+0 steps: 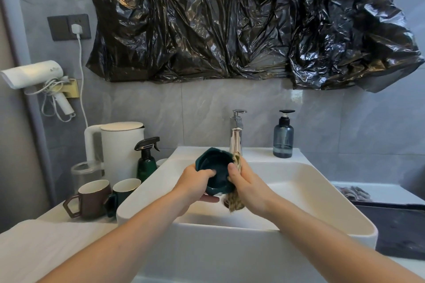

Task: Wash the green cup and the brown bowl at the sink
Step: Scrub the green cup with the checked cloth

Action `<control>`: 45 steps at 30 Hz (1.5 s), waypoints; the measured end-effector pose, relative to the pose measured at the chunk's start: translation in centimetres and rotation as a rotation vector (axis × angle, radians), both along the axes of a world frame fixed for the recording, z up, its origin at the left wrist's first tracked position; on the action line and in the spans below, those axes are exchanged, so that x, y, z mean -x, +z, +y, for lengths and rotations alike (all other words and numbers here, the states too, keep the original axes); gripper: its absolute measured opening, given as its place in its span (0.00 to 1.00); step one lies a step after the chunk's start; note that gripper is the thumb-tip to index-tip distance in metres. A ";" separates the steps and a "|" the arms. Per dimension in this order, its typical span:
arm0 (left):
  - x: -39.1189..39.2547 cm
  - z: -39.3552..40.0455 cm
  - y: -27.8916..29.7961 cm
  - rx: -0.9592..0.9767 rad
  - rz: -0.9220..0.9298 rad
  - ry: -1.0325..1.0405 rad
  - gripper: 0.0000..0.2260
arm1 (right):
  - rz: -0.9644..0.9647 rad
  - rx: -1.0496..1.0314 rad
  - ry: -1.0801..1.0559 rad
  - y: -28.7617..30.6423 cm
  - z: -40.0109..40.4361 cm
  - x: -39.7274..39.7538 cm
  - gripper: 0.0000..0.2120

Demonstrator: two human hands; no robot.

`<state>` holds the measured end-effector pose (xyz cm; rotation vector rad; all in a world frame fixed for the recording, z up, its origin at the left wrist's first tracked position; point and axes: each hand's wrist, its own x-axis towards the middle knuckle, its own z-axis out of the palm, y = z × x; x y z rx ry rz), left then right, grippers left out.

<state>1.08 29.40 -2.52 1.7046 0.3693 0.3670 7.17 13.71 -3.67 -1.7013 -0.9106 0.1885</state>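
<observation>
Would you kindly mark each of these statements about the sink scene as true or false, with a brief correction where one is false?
1. The left hand holds a dark green dish over the sink. True.
2. The right hand is empty. False: it holds a yellowish cloth against the dish.
3. The brown mug sits in the basin. False: it stands on the counter left of the sink, next to a green mug.
4. A blue pump bottle stands right of the faucet. True.
5. The white kettle is to the right of the sink. False: it stands to the left, behind the mugs.
</observation>
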 end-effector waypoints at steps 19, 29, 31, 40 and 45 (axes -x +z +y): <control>1.4 0.3 1.6 0.525 0.105 -0.014 0.11 | -0.463 0.168 -0.009 0.0 0.0 0.6 0.42; 2.5 -2.3 1.1 0.247 0.151 0.026 0.07 | -0.032 -0.227 -0.015 0.4 -0.2 0.3 0.17; 2.3 -2.5 0.5 0.085 0.120 0.072 0.09 | 0.040 -0.218 -0.057 0.3 -0.4 -0.1 0.23; 1.6 -2.0 -1.0 -0.519 0.017 0.310 0.09 | 0.095 0.079 -0.104 -0.2 -0.3 -0.7 0.36; 1.8 -1.9 -1.2 -0.582 -0.004 0.331 0.09 | 0.078 0.228 -0.104 0.1 -0.7 0.2 0.35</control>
